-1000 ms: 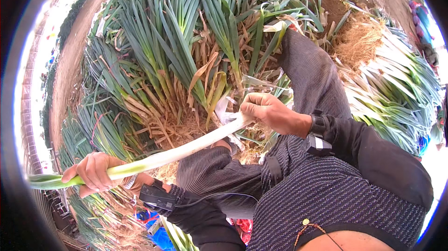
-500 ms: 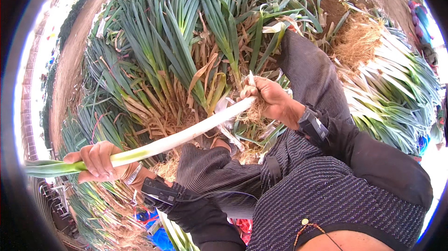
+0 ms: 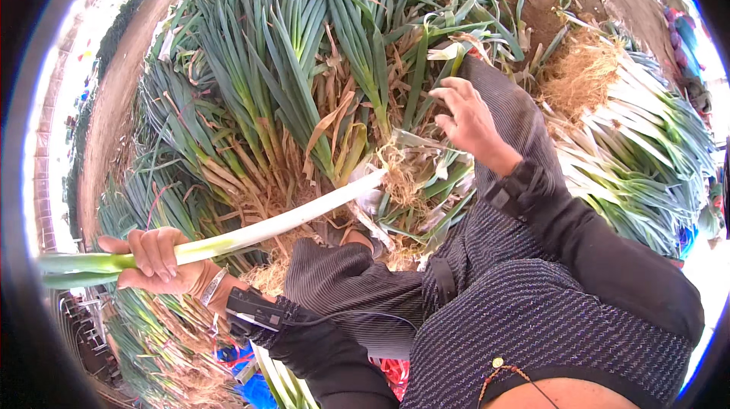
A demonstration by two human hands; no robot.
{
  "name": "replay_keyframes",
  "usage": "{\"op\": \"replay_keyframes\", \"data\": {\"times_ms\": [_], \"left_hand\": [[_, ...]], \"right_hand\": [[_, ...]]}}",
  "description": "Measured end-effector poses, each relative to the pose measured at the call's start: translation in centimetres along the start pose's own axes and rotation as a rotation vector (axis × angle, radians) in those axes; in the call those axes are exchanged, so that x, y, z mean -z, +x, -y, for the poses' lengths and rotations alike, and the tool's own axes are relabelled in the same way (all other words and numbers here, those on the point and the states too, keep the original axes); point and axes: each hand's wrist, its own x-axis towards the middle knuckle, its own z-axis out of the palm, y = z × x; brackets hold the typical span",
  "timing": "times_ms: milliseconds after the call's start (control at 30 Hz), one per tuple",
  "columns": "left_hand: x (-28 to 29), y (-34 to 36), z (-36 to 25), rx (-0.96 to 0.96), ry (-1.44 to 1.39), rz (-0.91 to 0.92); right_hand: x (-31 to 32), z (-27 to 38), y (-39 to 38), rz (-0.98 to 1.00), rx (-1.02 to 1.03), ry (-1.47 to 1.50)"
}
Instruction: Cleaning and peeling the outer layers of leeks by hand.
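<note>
1. The leek (image 3: 289,216) is in the left and middle part of the scene, in the air above the person's left leg (image 3: 350,280). It lies slanted, with the green end at the left and the white end toward the right and farther away.
2. The left hand (image 3: 161,261) holds it at the green part. The fingers are curled around it and closed; I think this place is chosen so that the white part stays free.
3. The right hand (image 3: 473,116) holds nothing. Its fingers are a little spread and bent, above the right leg (image 3: 521,124), apart from the leek.
4. At the white end hang pale roots (image 3: 401,177). They overlap with the dry litter behind, so I cannot tell exactly where they finish.
5. On the far left stands a pile (image 3: 293,82) of leeks, leaves upward, with dry leaves (image 3: 328,126) at its front. Perhaps it is kept within easy reach.
6. On the right lies a stack (image 3: 635,143) of whiter leeks, with their roots toward the far side and mostly gathered together, probably to keep it orderly.
</note>
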Motion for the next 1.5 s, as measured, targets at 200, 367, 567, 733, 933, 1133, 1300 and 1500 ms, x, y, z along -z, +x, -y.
{"op": "replay_keyframes", "data": {"times_ms": [200, 367, 567, 733, 933, 1133, 1300, 1500], "left_hand": [[-0.2, 0.2, 1.1, 0.023, 0.065, -0.022], [-0.2, 0.1, 1.3, 0.0, 0.016, -0.067], [0.4, 0.2, 0.9, -0.018, -0.025, -0.082], [0.7, 0.0, 0.5, -0.055, -0.064, -0.103], [0.8, 0.0, 0.8, -0.028, -0.11, -0.077], [0.5, 0.2, 1.1, -0.007, -0.102, -0.063], [0.5, 0.1, 1.2, 0.0, -0.099, -0.067], [1.3, -0.1, -0.6, 0.03, 0.029, -0.212]], "right_hand": [[2.9, 8.3, 1.5, 0.357, 0.103, 0.627], [0.9, 9.2, 0.6, 0.243, 0.283, 0.406], [0.2, 9.7, 0.3, 0.195, 0.24, 0.42], [0.1, 9.8, 0.9, 0.189, 0.215, 0.458], [0.4, 9.3, 1.5, 0.207, 0.232, 0.46], [0.0, 9.1, 1.9, 0.281, 0.265, 0.505], [0.1, 9.0, 2.0, 0.325, 0.315, 0.508], [0.4, 8.8, 1.6, 0.238, 0.357, 0.532]]}}
